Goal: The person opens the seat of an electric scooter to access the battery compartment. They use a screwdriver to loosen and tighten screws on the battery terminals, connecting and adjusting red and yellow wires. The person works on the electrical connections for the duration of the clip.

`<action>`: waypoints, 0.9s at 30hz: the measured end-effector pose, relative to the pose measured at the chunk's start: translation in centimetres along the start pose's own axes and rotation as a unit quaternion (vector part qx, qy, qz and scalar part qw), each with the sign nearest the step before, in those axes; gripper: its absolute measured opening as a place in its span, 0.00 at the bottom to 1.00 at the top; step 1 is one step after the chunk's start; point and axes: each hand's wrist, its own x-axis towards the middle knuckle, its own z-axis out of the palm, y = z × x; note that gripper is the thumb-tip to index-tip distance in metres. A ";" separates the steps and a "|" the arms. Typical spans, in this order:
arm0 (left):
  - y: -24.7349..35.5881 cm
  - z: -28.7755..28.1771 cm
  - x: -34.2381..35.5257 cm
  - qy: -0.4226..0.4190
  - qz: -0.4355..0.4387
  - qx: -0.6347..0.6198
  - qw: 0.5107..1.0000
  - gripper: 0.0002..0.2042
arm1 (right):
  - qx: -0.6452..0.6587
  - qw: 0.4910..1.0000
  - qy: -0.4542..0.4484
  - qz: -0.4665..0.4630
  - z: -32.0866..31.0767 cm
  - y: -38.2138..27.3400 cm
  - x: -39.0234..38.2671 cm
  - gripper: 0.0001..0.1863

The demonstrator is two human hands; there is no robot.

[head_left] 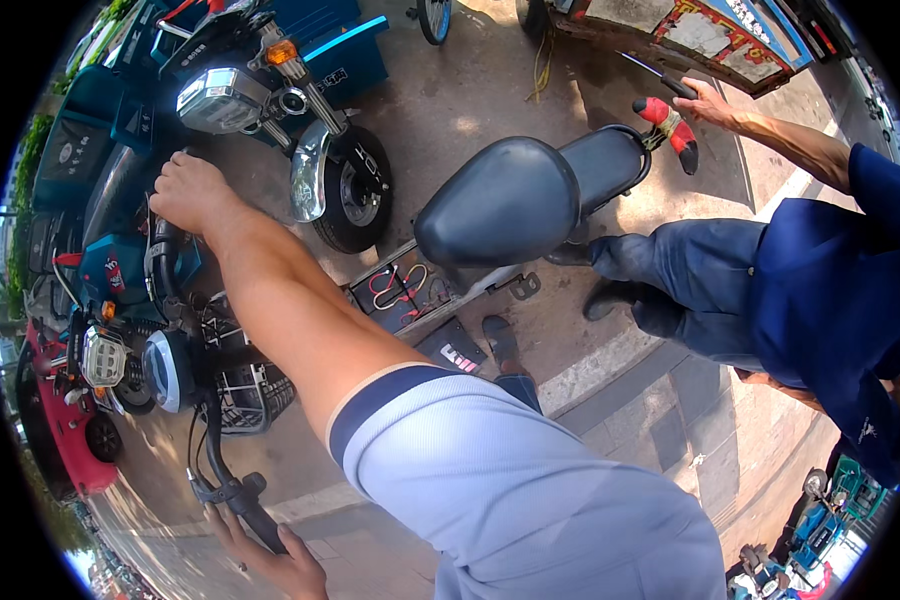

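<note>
Sunlit paving (620, 430) spreads below us; a front wheel (358, 190) under a chrome mudguard (310, 165) stands ahead, and a co-worker (830, 280) in dark blue is to our right. The handlebar (213, 425) lies on our left, its long axis running away from us. Our left hand (278, 562) is nearer, at the close grip (262, 522), fingers loosely bent; how firmly, we cannot tell. Our right hand (192, 190) crosses to the far end, curled round it. The bar is black and curved, with a brake lever (195, 484), beside a wire basket (260, 398).
</note>
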 end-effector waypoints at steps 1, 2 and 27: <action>-0.4 -1.6 1.3 0.001 0.009 0.004 1.000 0.38 | -0.003 0.999 0.041 0.017 -0.5 0.1 1.0 0.11; -0.9 -3.1 2.9 0.010 0.022 -0.018 1.000 0.36 | -0.026 0.998 0.049 0.026 -1.1 0.7 2.0 0.10; -2.2 -1.6 -0.9 -0.012 0.016 0.005 1.000 0.35 | -0.032 0.999 -0.011 0.015 0.9 -2.1 -3.0 0.12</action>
